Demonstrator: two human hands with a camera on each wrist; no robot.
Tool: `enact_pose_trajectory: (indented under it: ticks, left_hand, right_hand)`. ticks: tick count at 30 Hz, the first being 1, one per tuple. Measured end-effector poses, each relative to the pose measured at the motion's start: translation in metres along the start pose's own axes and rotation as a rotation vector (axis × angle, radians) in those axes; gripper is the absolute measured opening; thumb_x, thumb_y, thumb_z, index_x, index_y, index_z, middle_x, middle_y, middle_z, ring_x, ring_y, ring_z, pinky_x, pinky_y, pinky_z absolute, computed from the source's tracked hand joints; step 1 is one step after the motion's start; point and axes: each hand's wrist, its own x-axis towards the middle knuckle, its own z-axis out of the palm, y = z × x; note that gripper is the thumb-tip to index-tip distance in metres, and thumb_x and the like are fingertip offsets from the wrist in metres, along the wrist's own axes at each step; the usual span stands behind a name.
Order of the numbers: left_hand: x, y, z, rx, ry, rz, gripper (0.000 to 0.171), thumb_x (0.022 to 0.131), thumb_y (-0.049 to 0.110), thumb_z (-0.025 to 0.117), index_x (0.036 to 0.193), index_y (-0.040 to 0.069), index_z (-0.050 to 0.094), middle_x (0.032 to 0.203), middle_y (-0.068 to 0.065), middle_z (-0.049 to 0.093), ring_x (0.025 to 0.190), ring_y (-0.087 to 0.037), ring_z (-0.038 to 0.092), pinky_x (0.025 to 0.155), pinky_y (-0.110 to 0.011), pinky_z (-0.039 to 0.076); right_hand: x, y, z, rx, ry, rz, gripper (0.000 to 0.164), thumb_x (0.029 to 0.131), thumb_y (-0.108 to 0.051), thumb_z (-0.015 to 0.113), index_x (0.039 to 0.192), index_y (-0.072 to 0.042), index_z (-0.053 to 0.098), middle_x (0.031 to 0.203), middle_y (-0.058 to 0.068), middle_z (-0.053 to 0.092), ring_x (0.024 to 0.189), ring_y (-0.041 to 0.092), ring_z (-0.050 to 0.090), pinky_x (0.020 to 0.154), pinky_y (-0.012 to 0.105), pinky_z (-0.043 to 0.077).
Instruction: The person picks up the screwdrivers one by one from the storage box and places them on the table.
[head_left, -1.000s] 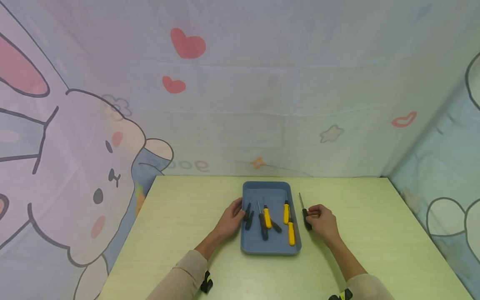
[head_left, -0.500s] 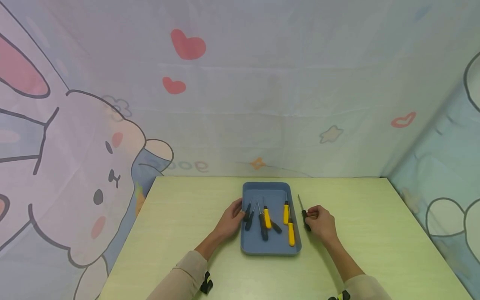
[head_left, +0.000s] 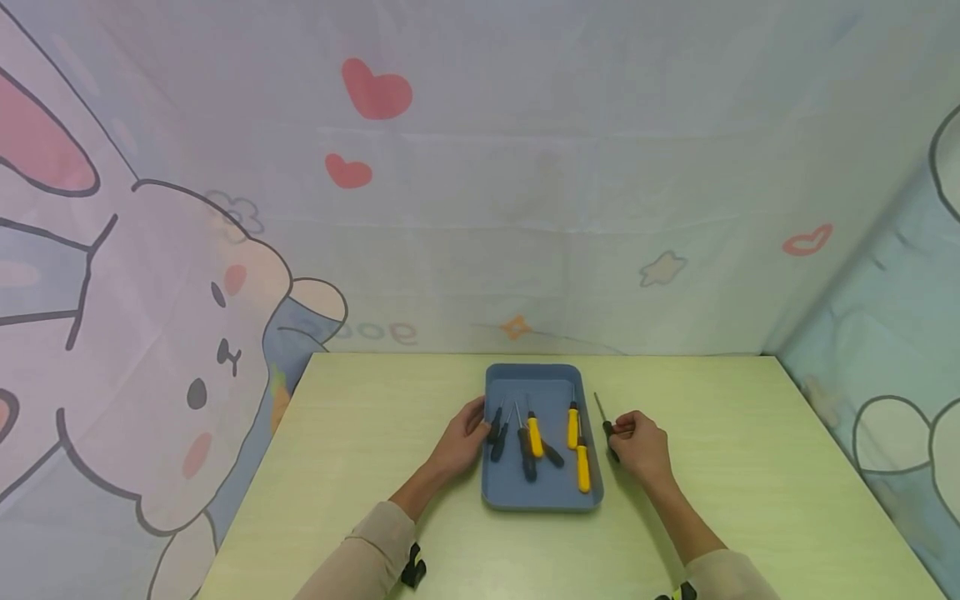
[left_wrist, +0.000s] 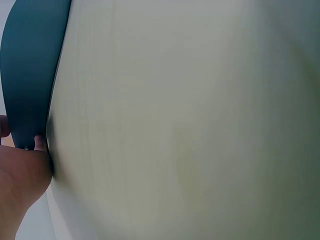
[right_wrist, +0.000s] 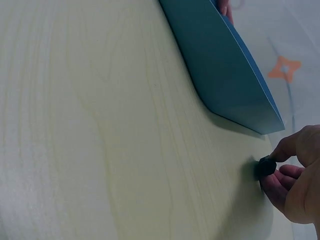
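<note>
A blue-grey tray (head_left: 543,493) lies on the table with several screwdrivers in it. My left hand (head_left: 459,437) grips its left wall, the thumb over the rim; in the left wrist view that hand (left_wrist: 22,172) is at the near end of the tray's outer wall (left_wrist: 34,70). Just outside the right wall, my right hand (head_left: 643,448) pinches a black-handled screwdriver (head_left: 607,428) between thumb and fingers, its metal shaft pointing away and slightly left. In the right wrist view the handle's butt end (right_wrist: 266,167) shows close over the table, beside the tray's corner.
Inside the tray, yellow-handled screwdrivers (head_left: 582,468) lie along the right side, another yellow one (head_left: 535,436) in the middle. Black-handled screwdrivers (head_left: 500,443) lie at the left and centre. A printed cloth backdrop (head_left: 480,208) rises behind the pale wooden table (head_left: 720,433).
My right hand, with the black screwdriver, has shifted slightly left toward the tray, and the shaft tip has come left and a little nearer. The left hand and tray have stayed put.
</note>
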Motion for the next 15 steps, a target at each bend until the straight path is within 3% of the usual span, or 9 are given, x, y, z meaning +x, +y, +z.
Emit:
enact_pose_trajectory:
  ticks: [15]
  left_hand:
    - [-0.0005, 0.002, -0.0003, -0.005, -0.002, -0.01, 0.056, 0.111, 0.006, 0.045, 0.164, -0.005, 0.028, 0.169, -0.024, 0.032, 0.156, -0.039, 0.033, 0.127, -0.047, 0.032]
  right_hand:
    - [-0.0032, -0.0032, 0.0001, -0.012, 0.007, 0.007, 0.024, 0.088, -0.003, 0.067, 0.11, 0.007, 0.064, 0.101, 0.02, 0.074, 0.092, 0.036, 0.074, 0.065, 0.034, 0.061]
